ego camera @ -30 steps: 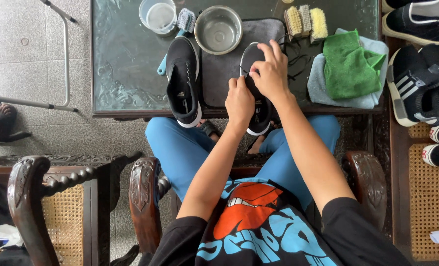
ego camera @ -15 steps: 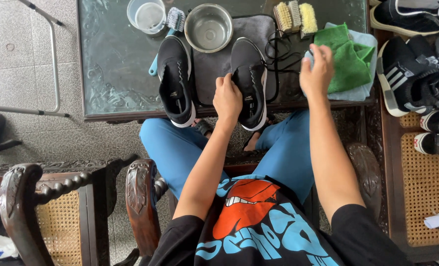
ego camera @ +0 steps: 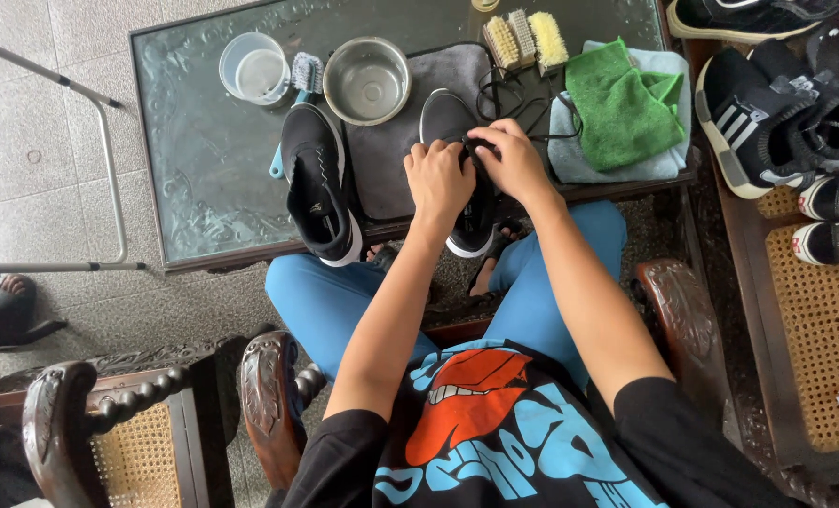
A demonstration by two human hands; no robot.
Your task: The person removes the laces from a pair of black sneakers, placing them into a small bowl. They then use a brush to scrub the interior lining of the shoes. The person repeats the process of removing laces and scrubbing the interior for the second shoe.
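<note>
Both hands sit together on the black shoe (ego camera: 457, 179) w/ white sole, at the near edge of the glass worktop (ego camera: 203, 160). Left hand (ego camera: 438, 181) is curled over the shoe's mid/upper part, fingers closed on it; right hand (ego camera: 506, 160) is just beside, touching, fingers pinched at the tongue/lace area, seemingly on the black lace (ego camera: 509, 99), tho the exact grip is hidden. The shoe's long axis runs away from the person, toe far, heel overhanging the near edge. The lace trails from the right hand's far side toward the brushes (ego camera: 525, 39). Left of the left hand: second black shoe (ego camera: 318, 183), parallel. Beyond the hands: steel bowl (ego camera: 367, 81), grey mat (ego camera: 391, 160). Right of the right hand: green cloth (ego camera: 624, 103).
</note>
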